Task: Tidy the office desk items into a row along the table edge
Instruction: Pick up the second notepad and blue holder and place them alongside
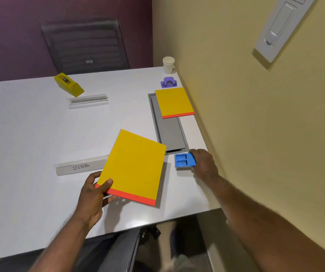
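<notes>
My left hand (93, 195) grips the near left corner of a yellow pad with a red edge (133, 165), thumb on top, holding it tilted just above the white table (30, 134). My right hand (203, 163) holds a small blue tray-shaped item (184, 160) near the table's right edge by the wall. A second yellow pad (174, 102) lies further along that edge, with a purple hole punch (168, 82) and a white paper cup (168, 64) behind it. A yellow tape dispenser (69, 84) sits far left.
A clear name holder marked "ZEBRA" (79, 167) lies left of the held pad, another clear holder (88, 101) near the dispenser. A grey cable hatch (169, 132) is set into the table. A dark chair (85, 46) stands behind; the yellow wall (256, 114) borders the right.
</notes>
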Motion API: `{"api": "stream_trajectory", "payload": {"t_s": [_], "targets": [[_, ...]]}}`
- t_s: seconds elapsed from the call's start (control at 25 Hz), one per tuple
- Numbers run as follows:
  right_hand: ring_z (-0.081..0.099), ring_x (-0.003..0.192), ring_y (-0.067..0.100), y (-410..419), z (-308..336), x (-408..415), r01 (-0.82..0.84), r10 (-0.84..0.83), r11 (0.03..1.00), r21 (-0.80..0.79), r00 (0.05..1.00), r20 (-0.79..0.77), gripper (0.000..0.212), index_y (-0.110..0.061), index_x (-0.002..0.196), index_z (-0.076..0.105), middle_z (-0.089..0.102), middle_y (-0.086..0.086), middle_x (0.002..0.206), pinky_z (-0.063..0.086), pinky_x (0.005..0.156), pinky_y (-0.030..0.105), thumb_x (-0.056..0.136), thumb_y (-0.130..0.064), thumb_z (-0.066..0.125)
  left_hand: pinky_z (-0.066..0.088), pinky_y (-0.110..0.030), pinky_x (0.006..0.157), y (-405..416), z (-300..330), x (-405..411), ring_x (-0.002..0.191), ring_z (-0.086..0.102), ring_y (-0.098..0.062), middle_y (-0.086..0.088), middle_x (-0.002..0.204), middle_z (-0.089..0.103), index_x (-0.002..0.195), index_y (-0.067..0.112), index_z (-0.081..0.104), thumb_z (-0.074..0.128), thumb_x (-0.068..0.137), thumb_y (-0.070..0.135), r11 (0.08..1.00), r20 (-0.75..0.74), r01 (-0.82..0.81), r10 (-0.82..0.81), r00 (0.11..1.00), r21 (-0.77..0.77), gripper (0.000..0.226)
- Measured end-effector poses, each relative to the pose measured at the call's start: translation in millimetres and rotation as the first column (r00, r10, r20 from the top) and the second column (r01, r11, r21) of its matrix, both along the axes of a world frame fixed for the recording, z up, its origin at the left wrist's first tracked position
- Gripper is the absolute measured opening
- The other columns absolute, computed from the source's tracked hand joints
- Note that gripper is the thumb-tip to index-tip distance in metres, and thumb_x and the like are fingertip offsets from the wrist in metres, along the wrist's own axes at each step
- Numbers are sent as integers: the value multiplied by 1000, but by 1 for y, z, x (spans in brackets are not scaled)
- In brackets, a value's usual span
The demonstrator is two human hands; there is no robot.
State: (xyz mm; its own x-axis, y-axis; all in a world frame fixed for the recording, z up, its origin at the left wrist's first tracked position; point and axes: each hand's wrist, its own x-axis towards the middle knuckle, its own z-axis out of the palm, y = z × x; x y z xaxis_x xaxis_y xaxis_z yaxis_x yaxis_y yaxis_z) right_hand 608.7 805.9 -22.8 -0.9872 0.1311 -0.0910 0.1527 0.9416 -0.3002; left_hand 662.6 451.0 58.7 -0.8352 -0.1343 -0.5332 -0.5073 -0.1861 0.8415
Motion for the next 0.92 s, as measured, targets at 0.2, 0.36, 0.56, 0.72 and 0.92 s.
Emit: {"api": "stream_trajectory", "payload": {"t_s": [0.2,0.36,0.56,0.72,0.92], "targets": [[50,89,22,18,-12,0,-43,43,999,0,998,52,49,-24,111,57,56,1,95,41,75,28,69,1,59,61,-37,64,25,-5,-12,78,66,-28,-13,104,65,123,15,48,58,92,5,999,18,-41,41,999,1,34],[49,90,21,24,-28,1,-49,50,999,-15,996,79,47,-29,111,56,54,-2,96,40,77,28,71,-4,57,61,-35,59,38,-8,-20,77,66,-27,-12,102,66,123,16,48,58,92,4,998,26,-55,54,998,7,34],[51,89,22,31,-49,-6,-69,70,997,-29,995,68,46,-31,106,53,53,-4,93,38,74,28,68,-4,56,61,-38,62,52,-16,-35,79,66,-29,-11,102,66,120,18,49,57,92,4,998,36,-58,57,998,23,33],[49,109,22,32,-40,-7,-155,142,987,53,972,186,62,-30,117,48,53,-6,107,35,91,37,60,-15,69,61,-39,65,64,-24,-47,75,66,-27,-12,96,68,119,17,50,57,92,3,998,45,-44,42,998,39,31],[42,129,21,29,4,-36,11,36,831,-556,997,72,78,-14,142,36,43,6,140,35,105,35,73,-19,72,59,-33,58,69,-25,-78,69,65,-25,-13,89,66,113,18,54,58,92,5,994,77,98,-101,992,39,25]]}}
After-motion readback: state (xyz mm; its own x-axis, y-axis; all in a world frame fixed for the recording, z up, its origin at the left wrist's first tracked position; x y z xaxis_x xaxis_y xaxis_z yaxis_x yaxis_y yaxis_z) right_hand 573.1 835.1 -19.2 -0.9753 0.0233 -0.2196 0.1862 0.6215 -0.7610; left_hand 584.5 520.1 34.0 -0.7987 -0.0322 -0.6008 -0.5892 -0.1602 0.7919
